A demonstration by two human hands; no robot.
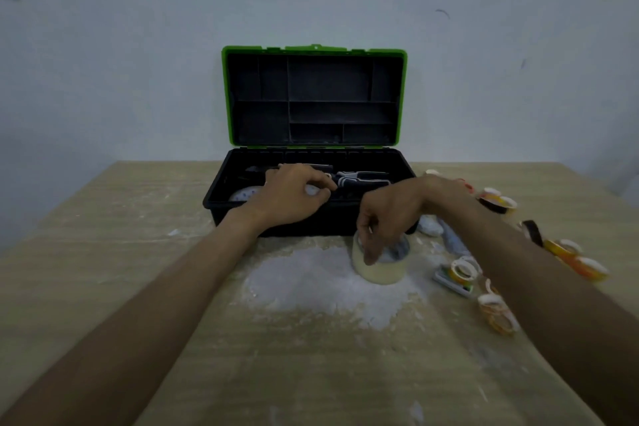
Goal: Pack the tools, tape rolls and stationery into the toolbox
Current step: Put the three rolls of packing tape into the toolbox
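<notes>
Our right hand (387, 214) pinches the clear tape roll (380, 271) by its rim, just near of the toolbox (311, 223); we should lift it over the near wall, right of our left hand (290, 199), whose fingers curl on a pale item (312, 190) inside

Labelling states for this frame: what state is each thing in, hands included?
toolbox: open, lid upright.
pliers: lying inside the toolbox.
left hand: in the toolbox, fingers curled over something pale; grip unclear.
right hand: pinching the rim of the large tape roll.
large tape roll: on the table, outside the toolbox.
small tape rolls: loose on the table, unpacked.
</notes>
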